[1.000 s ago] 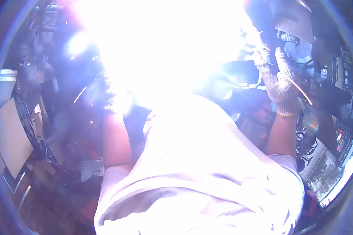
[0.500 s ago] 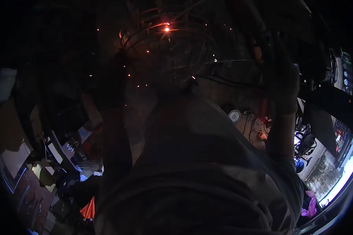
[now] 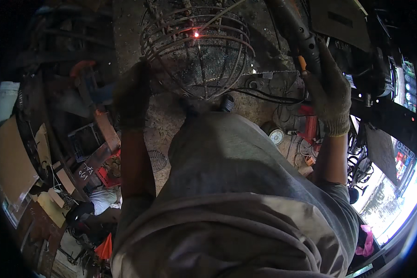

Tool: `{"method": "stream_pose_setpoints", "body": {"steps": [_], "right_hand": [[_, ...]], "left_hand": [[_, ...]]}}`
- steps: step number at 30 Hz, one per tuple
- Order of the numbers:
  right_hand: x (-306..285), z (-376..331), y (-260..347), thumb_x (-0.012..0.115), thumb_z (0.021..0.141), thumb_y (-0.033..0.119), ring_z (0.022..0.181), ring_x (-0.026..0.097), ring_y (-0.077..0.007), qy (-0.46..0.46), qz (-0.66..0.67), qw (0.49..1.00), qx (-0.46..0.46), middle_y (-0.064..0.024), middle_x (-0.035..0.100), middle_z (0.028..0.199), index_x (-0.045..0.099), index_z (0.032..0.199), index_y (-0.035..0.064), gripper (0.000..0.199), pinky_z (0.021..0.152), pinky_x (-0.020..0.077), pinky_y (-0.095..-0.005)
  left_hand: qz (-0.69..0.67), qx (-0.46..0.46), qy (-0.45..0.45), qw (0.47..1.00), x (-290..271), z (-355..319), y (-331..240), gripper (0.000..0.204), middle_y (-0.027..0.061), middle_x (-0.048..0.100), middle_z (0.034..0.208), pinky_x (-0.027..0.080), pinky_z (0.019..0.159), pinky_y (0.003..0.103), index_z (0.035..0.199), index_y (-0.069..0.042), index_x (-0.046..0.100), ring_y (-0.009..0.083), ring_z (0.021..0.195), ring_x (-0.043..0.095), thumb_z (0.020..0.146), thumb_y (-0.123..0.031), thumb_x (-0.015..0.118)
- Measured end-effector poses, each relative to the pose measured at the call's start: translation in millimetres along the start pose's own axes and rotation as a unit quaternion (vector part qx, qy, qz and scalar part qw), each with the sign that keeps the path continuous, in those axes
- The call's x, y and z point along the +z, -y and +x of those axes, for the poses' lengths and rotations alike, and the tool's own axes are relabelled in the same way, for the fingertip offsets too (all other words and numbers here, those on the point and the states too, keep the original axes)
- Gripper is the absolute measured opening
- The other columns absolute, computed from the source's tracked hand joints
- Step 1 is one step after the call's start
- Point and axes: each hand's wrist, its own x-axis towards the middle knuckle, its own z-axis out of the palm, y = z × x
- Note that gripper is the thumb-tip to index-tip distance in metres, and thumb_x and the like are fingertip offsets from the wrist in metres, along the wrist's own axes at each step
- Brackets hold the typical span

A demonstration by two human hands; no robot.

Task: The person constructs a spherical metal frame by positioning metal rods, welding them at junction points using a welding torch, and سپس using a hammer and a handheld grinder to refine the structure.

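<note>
A round cage of bent metal wire (image 3: 204, 65) sits upper middle over a dark, stained work surface. One spot on its upper rings glows red. A thin straight rod (image 3: 223, 13) slants from the top edge down to that spot. My right hand (image 3: 331, 88), in a knitted work glove, is closed round the grey-black welding electrode holder (image 3: 301, 34) with an orange lever, whose front end runs out of the picture. My left hand (image 3: 133, 90), gloved and in deep shadow, is at the cage's left edge; its fingers are too dark to make out.
Dark cables (image 3: 264, 96) run below the cage. On the floor lie a round gauge-like disc (image 3: 276, 136) and a red metal stand (image 3: 309, 126). Cardboard (image 3: 14, 157) and scrap crowd the left side. A dark panel (image 3: 340, 21) stands upper right; bright daylight enters lower right.
The scene was much darker, with a bright glowing point and flying sparks at the cage. Now the picture is lighter, the sparks are gone and a small glow stays. Both hands are nearly still.
</note>
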Motion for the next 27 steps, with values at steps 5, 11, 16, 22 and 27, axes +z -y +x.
{"method": "stream_pose_setpoints", "body": {"steps": [5,11,16,22,27], "right_hand": [[-3.8,-0.2,-8.5,0.079,0.084,0.022,0.088,0.074,-0.0346,0.01,-0.003,0.999,-0.049,-0.0236,0.073,0.104,0.062,0.13,-0.0021,0.054,0.077,0.058,-0.0403],[9.0,0.4,-16.0,0.084,0.083,0.028,0.083,0.073,-0.0363,-0.068,-0.044,0.993,-0.088,-0.0256,0.073,0.1,0.068,0.116,-0.0096,0.052,0.075,0.0573,-0.0405],[7.8,-1.3,-17.4,0.079,0.087,0.024,0.084,0.072,-0.0278,-0.04,-0.053,0.995,-0.077,-0.0215,0.073,0.098,0.067,0.114,-0.01,0.046,0.077,0.0551,-0.0376],[9.1,-3.2,-17.9,0.073,0.093,0.019,0.084,0.07,-0.0203,-0.016,-0.044,0.997,-0.055,-0.0151,0.073,0.093,0.065,0.114,-0.0115,0.038,0.078,0.0545,-0.0336],[17.0,-8.5,-11.9,0.071,0.096,0.022,0.089,0.069,-0.0195,-0.033,0.041,0.998,-0.024,-0.0107,0.071,0.102,0.062,0.125,-0.0009,0.038,0.076,0.0541,-0.0344]], "left_hand": [[-0.005,0.019,-0.068,0.997,2.4,-3.3,2.1,0.021,0.0096,0.074,0.095,0.056,0.067,0.036,0.11,-0.014,0.073,0.0245,0.077,0.071,0.1,-0.027,0.06],[-0.005,-0.01,-0.024,1.0,-3.5,-4.4,-1.6,0.023,0.0099,0.074,0.098,0.057,0.071,0.038,0.113,-0.012,0.071,0.0261,0.081,0.071,0.1,-0.027,0.058],[-0.008,-0.016,-0.01,1.0,-4.1,-1.1,-2.1,0.025,0.0102,0.073,0.101,0.057,0.074,0.039,0.116,-0.011,0.07,0.0274,0.084,0.071,0.1,-0.026,0.057],[-0.019,-0.032,-0.001,0.999,-9.6,-4.0,0.0,0.028,0.0105,0.073,0.104,0.057,0.078,0.04,0.119,-0.01,0.068,0.0289,0.088,0.07,0.1,-0.026,0.055],[-0.049,-0.032,0.016,0.998,-17.7,-1.1,-4.1,0.03,0.0108,0.073,0.106,0.058,0.081,0.041,0.122,-0.009,0.067,0.0302,0.091,0.07,0.1,-0.026,0.054]]}}
